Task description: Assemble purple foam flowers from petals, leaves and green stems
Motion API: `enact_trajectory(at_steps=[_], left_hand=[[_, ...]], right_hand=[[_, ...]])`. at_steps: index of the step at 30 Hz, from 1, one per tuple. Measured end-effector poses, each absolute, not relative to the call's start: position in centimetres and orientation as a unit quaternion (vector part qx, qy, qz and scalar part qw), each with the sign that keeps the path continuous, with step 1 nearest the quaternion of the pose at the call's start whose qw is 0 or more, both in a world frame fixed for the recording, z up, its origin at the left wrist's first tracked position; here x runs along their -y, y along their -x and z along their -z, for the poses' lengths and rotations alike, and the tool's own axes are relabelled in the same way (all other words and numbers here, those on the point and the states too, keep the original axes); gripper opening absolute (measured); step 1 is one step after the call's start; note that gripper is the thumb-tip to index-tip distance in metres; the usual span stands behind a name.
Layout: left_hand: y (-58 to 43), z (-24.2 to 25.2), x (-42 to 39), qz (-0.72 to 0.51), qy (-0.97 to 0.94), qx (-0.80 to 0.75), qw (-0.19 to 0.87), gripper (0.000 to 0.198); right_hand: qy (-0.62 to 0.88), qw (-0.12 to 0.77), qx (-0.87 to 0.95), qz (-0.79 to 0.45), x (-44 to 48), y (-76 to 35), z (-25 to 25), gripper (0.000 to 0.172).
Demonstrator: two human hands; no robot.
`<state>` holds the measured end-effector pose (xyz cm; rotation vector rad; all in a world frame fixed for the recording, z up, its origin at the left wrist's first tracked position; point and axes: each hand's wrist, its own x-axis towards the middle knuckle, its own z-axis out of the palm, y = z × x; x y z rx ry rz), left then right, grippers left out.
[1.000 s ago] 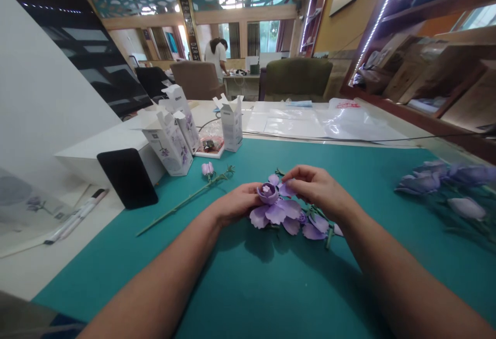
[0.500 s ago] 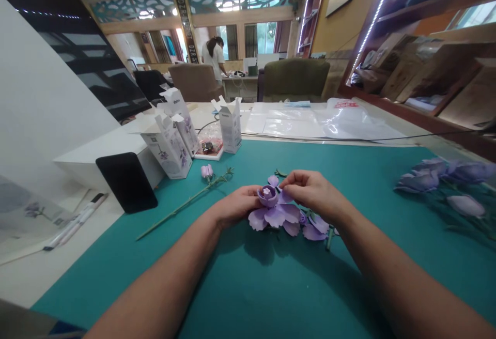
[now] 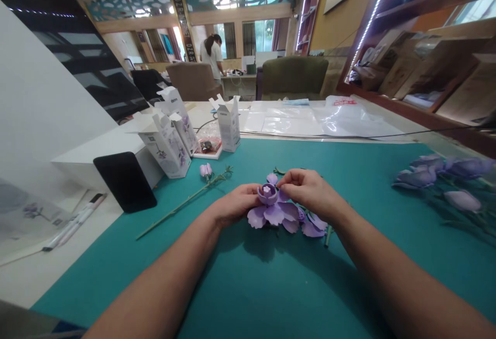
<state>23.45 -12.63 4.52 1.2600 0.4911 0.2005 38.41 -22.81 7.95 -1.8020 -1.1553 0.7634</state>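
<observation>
Between my hands is a purple artificial flower (image 3: pixel 274 214), its wide petals spread below a cup-shaped centre. My left hand (image 3: pixel 241 203) is closed on the flower's left side, fingertips at the cup. From the right, my right hand (image 3: pixel 308 190) pinches at a petal beside the cup; its fingers partly hide the spot. Just right of the flower, loose purple petals (image 3: pixel 313 226) and a short green stem piece (image 3: pixel 328 235) lie on the green mat (image 3: pixel 248 297). A green leaf piece (image 3: pixel 279 170) lies behind the flower.
A thorny stem with a pink bud (image 3: pixel 206 170) lies left, near a black tablet-like panel (image 3: pixel 124 181), pens (image 3: pixel 75 221) and open white boxes (image 3: pixel 166 145). Finished-looking purple flowers (image 3: pixel 420 176) lie right. Clear plastic bags (image 3: pixel 344 119) lie at the back; a person (image 3: pixel 212 56) stands beyond.
The view has shifted very slightly. Both hands stay at the flower, with the right fingertips moved a touch left along the petal.
</observation>
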Motion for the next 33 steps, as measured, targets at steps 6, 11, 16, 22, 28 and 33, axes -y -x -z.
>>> enact_trajectory(at_steps=[6,11,16,22,28,33], left_hand=[[-23.4,-4.7,12.8,-0.09,-0.579,-0.231,0.777,0.031],[-23.5,-4.3,12.2,-0.106,-0.554,-0.248,0.788,0.028],[-23.3,-4.3,11.5,-0.166,-0.496,-0.276,0.806,0.036],[-22.8,-4.8,11.4,-0.17,-0.461,-0.225,0.841,0.066],[-23.0,-4.0,11.6,-0.195,-0.446,-0.198,0.851,0.068],[-23.4,-3.7,12.2,-0.206,-0.448,-0.182,0.851,0.065]], right_hand=[[0.711,0.425,0.464,-0.313,22.7,-38.4,-7.7,0.013],[0.708,0.442,0.456,-0.308,22.5,-38.2,-7.3,0.01],[0.697,0.492,0.404,-0.331,22.2,-38.0,-6.5,0.01],[0.653,0.557,0.334,-0.391,21.8,-38.0,-6.0,0.014],[0.596,0.616,0.288,-0.427,21.4,-37.8,-5.3,0.021],[0.569,0.63,0.278,-0.45,21.2,-37.5,-5.0,0.025]])
